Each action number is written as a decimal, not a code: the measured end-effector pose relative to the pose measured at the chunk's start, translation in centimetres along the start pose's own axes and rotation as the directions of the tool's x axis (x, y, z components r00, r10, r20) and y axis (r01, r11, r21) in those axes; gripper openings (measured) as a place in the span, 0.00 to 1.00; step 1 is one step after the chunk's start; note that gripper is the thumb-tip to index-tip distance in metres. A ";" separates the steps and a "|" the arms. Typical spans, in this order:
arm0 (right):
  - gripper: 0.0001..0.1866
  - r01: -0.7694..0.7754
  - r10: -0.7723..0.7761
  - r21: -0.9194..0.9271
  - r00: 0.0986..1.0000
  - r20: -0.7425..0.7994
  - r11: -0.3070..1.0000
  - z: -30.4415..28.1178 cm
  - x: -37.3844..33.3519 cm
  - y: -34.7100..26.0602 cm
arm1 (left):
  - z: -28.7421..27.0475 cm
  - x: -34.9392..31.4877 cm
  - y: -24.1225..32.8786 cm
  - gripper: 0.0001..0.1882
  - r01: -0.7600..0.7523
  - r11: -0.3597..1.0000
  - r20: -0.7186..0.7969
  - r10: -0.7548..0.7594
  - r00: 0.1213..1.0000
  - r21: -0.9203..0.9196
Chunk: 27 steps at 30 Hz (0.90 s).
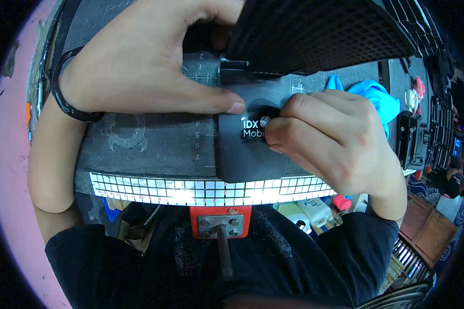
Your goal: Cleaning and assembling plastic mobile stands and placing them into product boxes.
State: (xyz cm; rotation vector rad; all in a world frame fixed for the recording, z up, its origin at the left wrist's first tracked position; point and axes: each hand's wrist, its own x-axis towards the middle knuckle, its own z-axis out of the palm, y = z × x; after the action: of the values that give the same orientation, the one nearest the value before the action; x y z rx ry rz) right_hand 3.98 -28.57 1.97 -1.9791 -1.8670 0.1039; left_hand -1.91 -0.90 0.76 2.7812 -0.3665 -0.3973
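A dark grey flat piece lies on a black gridded board. On it sits a small black label with white print. My right hand is curled, its thumb and fingers pinched at the label's right edge, covering part of the print. My left hand, with a black wristband, lies spread over the board. Its thumb tip presses on the grey piece just above the label. The other left fingers are partly hidden beside a raised black panel with a textured face.
A white gridded ruler strip runs along the board's near edge. Below it is a red bracket with a metal rod. A bright blue cloth lies behind my right hand. White bottles stand under the near edge; a pink wall rises at left.
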 end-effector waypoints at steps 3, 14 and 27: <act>0.15 -0.044 0.045 -0.035 0.999 0.020 0.998 0.1 0.0 -0.6 | -0.2 -0.3 -0.1 0.35 -0.193 0.969 -0.244 0.151 0.958 -0.156; 0.12 -0.082 0.082 0.038 0.997 -0.012 0.996 0.4 0.3 -0.4 | 0.7 0.0 -1.5 0.58 -0.457 0.860 -0.341 0.370 0.864 -0.226; 0.08 -0.142 0.156 0.314 0.988 -0.020 0.939 -0.3 0.1 1.0 | 1.4 0.1 -2.3 0.62 -0.413 0.863 -0.301 0.327 0.896 -0.291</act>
State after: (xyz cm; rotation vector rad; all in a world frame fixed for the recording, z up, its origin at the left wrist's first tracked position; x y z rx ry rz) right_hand 4.99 -28.54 1.95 -1.8805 -1.5590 0.3727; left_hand -1.79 0.81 -1.25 2.3032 -0.6871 -0.0198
